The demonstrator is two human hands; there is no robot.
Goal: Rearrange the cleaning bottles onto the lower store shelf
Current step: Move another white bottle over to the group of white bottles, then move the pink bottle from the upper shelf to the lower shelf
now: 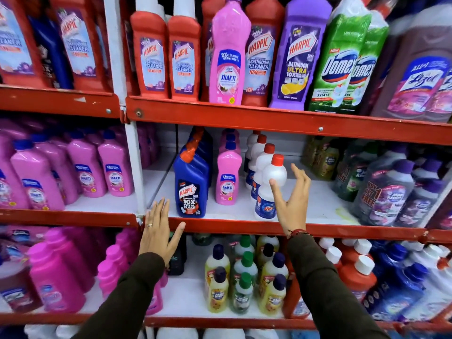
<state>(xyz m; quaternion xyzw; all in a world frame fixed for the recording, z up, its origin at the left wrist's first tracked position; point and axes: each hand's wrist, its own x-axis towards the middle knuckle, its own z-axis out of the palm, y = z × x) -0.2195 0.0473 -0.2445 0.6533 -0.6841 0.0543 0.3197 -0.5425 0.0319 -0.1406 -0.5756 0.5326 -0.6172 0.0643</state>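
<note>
Both hands are up at the middle shelf [244, 227], centre of the frame. The left hand [160, 231] lies flat and spread, fingers open, over the red shelf edge at lower centre-left, holding nothing. The right hand [292, 199] is open too, fingers fanned, just beside the front white bottle [269, 187] with the red cap; the thumb seems to touch its side, though I can't be sure. Left of that stand a pink bottle [228, 177] and a blue Harpic bottle [190, 184], each heading a row. Along the top of the frame, taller bottles crowd the upper shelf [269, 116].
</note>
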